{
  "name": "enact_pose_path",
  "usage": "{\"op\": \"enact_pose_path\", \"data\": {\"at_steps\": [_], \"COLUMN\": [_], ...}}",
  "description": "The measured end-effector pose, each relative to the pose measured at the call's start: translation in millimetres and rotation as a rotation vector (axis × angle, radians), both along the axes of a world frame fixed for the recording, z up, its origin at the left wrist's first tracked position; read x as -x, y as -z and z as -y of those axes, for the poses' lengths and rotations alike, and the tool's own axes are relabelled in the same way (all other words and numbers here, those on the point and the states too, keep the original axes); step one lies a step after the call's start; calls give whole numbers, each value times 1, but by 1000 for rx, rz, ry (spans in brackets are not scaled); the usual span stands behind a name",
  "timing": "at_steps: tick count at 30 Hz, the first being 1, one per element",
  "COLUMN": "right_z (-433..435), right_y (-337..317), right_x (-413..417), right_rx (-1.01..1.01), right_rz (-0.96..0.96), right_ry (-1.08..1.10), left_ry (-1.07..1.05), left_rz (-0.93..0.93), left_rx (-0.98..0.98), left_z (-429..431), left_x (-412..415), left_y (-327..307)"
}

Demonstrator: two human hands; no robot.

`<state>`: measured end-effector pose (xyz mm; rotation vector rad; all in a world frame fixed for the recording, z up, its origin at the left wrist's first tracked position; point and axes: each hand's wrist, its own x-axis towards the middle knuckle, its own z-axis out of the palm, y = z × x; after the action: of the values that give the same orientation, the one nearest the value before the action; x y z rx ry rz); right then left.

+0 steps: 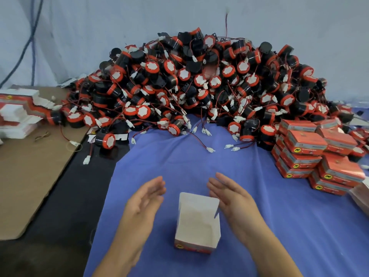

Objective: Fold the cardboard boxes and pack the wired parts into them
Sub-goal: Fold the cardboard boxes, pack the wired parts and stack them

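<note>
A small folded cardboard box (196, 222), white inside and red outside, stands open-topped on the blue cloth (289, 226) near me, its lid flap raised at the far side. Nothing lies inside it. My left hand (144, 198) hovers just left of the box with straight fingers, not touching it. My right hand (232, 194) hovers at the box's right side, fingers straight, close to its upper corner. A big heap of black and red wired parts (199, 86) with white connectors fills the back of the table.
Closed red boxes (317, 154) are stacked at the right. Flat unfolded box blanks (18, 110) lie in a pile at the far left on a brown cardboard sheet (30, 176). One wired part (105, 139) sits apart at the heap's left front. Loose connectors trail onto the cloth.
</note>
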<state>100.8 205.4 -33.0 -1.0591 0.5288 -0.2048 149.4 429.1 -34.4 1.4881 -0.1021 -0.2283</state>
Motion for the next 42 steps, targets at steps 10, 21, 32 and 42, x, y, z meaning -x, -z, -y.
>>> {"op": "enact_pose_path", "data": {"at_steps": [10, 21, 32, 42], "right_z": [-8, -9, -15, -9], "right_y": [-2, 25, -2, -73], "right_x": [-191, -260, -187, -94], "right_rx": [-8, 484, 570, 585], "right_rz": [-37, 26, 86, 93], "right_ry": [-153, -45, -11, 62], "left_ry": [-27, -118, -30, -101], "left_rz": [-13, 220, 730, 743], "left_rx": [-117, -319, -544, -373], "left_z": [107, 133, 99, 80], "left_x": [-172, -257, -187, -118], "left_y": [2, 32, -19, -75]}}
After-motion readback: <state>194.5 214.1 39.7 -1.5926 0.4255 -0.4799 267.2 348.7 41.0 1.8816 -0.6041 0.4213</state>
